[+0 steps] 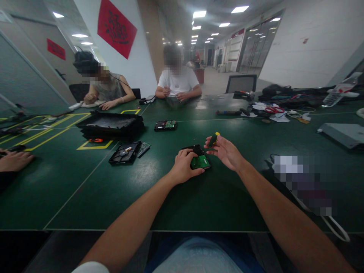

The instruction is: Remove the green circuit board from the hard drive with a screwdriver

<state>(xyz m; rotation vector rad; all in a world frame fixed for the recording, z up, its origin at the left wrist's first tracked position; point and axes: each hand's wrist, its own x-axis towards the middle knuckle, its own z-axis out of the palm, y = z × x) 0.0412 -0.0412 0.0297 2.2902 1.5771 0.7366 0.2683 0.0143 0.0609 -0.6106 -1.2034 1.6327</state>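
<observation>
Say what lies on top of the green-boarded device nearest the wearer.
The left hand rests over the left side of the device. Its green board shows partly; whatever is beneath the hand is covered.

head-worn view, close above green table [91,201], facing forward and down across it

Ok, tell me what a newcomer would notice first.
Probably the large red diamond with black writing, on the white pillar at upper left. Next, near the centre, the flat green circuit board partly under the left hand and the green-yellow tool handle in the right hand.
</observation>
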